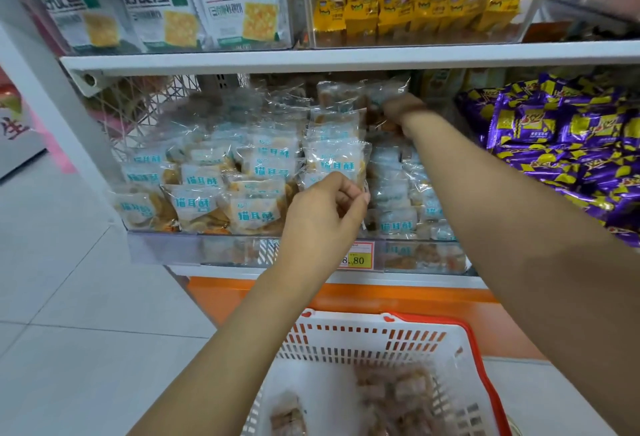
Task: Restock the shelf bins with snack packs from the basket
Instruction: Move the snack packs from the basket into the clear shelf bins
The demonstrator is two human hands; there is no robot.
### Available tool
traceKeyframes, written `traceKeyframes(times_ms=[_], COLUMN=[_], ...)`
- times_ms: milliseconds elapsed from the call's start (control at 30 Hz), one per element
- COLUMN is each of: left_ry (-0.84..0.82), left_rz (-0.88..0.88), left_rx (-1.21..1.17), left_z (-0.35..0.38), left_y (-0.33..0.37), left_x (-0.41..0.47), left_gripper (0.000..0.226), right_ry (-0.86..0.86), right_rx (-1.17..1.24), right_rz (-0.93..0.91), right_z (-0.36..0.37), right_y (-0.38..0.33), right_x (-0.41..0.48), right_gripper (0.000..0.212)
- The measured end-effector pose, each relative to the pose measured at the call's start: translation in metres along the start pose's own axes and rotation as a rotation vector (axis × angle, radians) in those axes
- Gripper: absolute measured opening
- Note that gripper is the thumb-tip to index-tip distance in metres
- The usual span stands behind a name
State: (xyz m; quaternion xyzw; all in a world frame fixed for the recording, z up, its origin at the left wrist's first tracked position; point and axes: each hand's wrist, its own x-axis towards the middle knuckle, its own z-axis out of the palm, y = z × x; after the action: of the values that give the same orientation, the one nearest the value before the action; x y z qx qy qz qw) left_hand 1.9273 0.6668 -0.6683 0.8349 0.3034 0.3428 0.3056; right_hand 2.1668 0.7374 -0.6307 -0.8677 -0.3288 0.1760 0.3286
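Nearest you, at 6 o'clock, sits the white basket (346, 331) with its red rim. A few snack packs (394, 387) lie blurred in its bottom, mostly toward 5 o'clock. Pale tiled floor (69, 262) spreads out at 9 o'clock.

Above the basket, your left hand (322, 214) is at the centre of the view, just in front of the clear bin (166, 248). Its grip is pressed together, thumb and fingertips pinching the lower corner of a clear snack pack (337, 162) that stands at the front of the pile. A price tag (356, 259) is stuck on the bin's front wall, at 5 o'clock from that hand. The bin is heaped with the same clear, blue-lettered packs.

Farther in, at 1 o'clock from the left hand, your right hand (403, 110) reaches to the back of the bin at the top of the pile, among crinkled clear wrappers. Its fingers are hidden and blurred, so you cannot tell how its grip stands. Purple packs (571, 131) fill the space at 3 o'clock.

Farthest, at 12 o'clock above the white shelf (346, 55), cracker bags (235, 6) stand toward 11 and yellow packs (415, 10) toward 1.
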Motion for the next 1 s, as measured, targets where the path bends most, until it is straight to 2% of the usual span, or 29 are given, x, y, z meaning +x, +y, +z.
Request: traceKeyframes(times_ms=[133, 200, 267, 400, 500, 533, 600, 667, 733, 833, 933, 1000], left_ry=[0.023, 0.031, 0.038, 0.033, -0.005, -0.041, -0.141, -0.291, -0.485, -0.789, -1.050, -1.135], left_rz=[0.047, 0.056, 0.063, 0.095, 0.157, 0.160, 0.149, 0.117, 0.073, -0.024, -0.167, -0.222], left_rx=[-0.002, 0.007, 0.020, 0.019, 0.103, 0.154, 0.267, 0.407, 0.536, 0.650, 0.713, 0.766], left_z=[-0.004, -0.006, -0.007, -0.013, -0.016, -0.017, -0.016, -0.013, -0.010, -0.006, -0.010, -0.017], left_y=[-0.004, -0.005, -0.007, -0.009, -0.017, -0.022, -0.034, -0.050, -0.074, -0.120, -0.156, -0.174], left_x=[-0.011, -0.014, -0.016, -0.026, -0.043, -0.051, -0.064, -0.080, -0.098, -0.131, -0.162, -0.175], left_gripper=[0.008, 0.008, 0.008, 0.008, 0.021, 0.027, 0.038, 0.043, 0.037, 0.024, 0.034, 0.039], right_ry=[0.105, 0.125, 0.159, 0.268, 0.356, 0.347, 0.250, 0.039, -0.200, -0.501, -0.734, -0.823], right_rx=[-0.089, -0.065, -0.088, -0.084, 0.020, 0.034, 0.028, 0.073, 0.055, -0.072, -0.302, -0.476], right_rz=[0.029, 0.044, 0.055, -0.063, -0.150, -0.180, -0.191, -0.152, -0.108, -0.033, 0.043, 0.053], right_z=[0.007, 0.007, 0.004, -0.013, -0.028, -0.031, -0.033, -0.026, -0.009, 0.041, 0.114, 0.156], right_y=[0.003, 0.003, 0.002, -0.006, 0.011, 0.018, 0.033, 0.052, 0.075, 0.123, 0.184, 0.226], right_x=[-0.011, -0.016, -0.025, -0.069, -0.114, -0.132, -0.166, -0.200, -0.225, -0.245, -0.253, -0.266], right_gripper=[0.066, 0.071, 0.066, 0.045, 0.026, 0.026, 0.033, 0.036, 0.037, 0.034, 0.029, 0.030])
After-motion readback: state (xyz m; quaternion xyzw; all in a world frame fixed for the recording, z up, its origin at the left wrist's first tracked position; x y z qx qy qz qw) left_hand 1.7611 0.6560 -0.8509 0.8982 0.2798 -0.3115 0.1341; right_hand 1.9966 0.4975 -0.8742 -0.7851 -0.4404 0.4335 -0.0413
